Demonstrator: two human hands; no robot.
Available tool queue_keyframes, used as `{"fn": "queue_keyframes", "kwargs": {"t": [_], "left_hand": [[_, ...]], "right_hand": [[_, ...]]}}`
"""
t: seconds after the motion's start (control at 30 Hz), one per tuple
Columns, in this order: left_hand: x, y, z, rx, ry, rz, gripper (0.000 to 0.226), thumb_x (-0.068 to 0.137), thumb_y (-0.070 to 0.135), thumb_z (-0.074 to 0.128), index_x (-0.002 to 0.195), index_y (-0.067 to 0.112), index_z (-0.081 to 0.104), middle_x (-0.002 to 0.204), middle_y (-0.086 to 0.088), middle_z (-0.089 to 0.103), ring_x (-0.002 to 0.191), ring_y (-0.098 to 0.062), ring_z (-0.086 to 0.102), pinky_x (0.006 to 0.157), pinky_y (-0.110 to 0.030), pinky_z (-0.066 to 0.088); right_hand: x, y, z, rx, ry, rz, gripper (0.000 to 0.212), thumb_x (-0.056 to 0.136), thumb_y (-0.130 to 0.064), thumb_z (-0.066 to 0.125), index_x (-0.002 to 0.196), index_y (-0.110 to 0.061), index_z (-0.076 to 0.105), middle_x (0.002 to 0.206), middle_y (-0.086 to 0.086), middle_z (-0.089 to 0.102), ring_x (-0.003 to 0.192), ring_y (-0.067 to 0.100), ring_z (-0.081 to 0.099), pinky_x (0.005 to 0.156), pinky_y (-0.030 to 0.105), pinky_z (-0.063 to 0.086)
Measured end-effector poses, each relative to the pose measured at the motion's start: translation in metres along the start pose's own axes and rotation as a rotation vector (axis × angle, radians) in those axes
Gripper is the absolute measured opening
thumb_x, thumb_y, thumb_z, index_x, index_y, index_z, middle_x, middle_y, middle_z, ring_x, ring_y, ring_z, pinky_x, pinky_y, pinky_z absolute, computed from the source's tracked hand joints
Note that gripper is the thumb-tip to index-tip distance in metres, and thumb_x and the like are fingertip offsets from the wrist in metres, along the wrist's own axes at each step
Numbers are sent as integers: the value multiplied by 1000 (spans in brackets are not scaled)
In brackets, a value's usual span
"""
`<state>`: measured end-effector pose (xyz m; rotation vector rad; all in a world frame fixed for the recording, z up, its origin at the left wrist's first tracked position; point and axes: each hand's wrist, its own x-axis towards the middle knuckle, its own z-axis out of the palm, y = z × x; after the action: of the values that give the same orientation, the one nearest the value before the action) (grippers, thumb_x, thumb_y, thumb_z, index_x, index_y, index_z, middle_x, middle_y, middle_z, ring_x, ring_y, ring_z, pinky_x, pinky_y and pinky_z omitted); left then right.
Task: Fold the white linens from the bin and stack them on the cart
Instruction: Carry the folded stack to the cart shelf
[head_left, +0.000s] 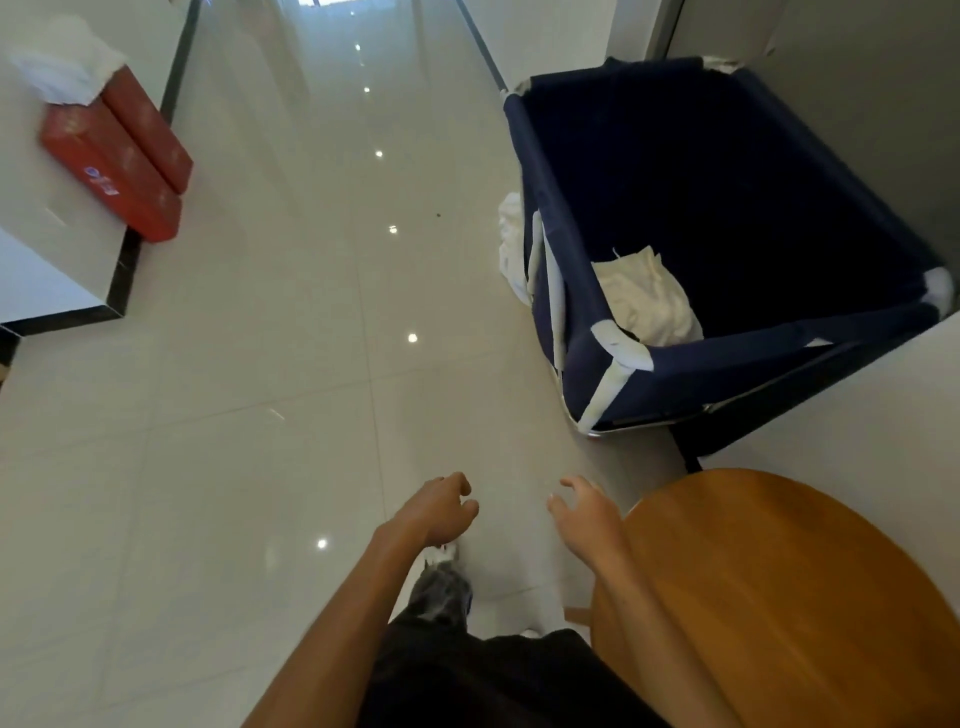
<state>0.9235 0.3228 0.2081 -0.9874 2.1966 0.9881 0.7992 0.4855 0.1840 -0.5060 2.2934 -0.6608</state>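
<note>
A dark blue fabric bin (800, 340) on a metal frame stands at the right. One crumpled white linen (647, 299) lies inside it near its front corner. Another white linen (511, 247) hangs outside the bin's left wall, down toward the floor. My left hand (441, 509) and my right hand (587, 512) hover over the floor in front of me, fingers loosely curled, holding nothing. Both hands are well short of the bin. No cart is in view.
A round wooden table (779, 597) sits at the lower right, beside my right forearm. At the upper left, a white counter with a black edge (124, 275) carries red tissue boxes (114, 171) and white cloth (62, 67). Glossy tiled floor (260, 415) runs ahead.
</note>
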Motion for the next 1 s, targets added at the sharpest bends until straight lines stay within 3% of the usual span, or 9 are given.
{"fn": "queue_keyframes", "kwargs": {"t": [0.37,0.67,0.8,1.0], "left_hand": [[177,34,-156,65,-61,82,38,99,32,44,131,11,50,132,-10,55,114,-24,56,92,-31,43],[290,95,-271,138,-101,199,32,98,29,44,123,12,55,125,-10,61,111,-24,56,88,-31,45],[334,144,-297,226,-130,285,33,99,29,44,126,12,53,128,-11,58,114,-25,54,89,-30,42],[399,227,-332,328,-174,409,30,100,27,42,124,12,54,126,-8,58,112,-26,54,90,-31,42]], "right_hand": [[186,-108,-32,1,-28,115,45,97,-29,47,140,-15,44,144,7,44,129,24,44,103,34,38],[292,-185,-92,123,192,144,42,96,-23,51,136,-10,50,137,9,51,122,24,51,99,35,43],[330,-188,-123,218,346,176,37,95,-21,52,132,-13,55,131,4,55,115,18,55,95,33,46],[403,-174,-163,318,432,246,36,94,-21,55,129,-11,56,125,4,60,109,18,58,93,32,47]]}}
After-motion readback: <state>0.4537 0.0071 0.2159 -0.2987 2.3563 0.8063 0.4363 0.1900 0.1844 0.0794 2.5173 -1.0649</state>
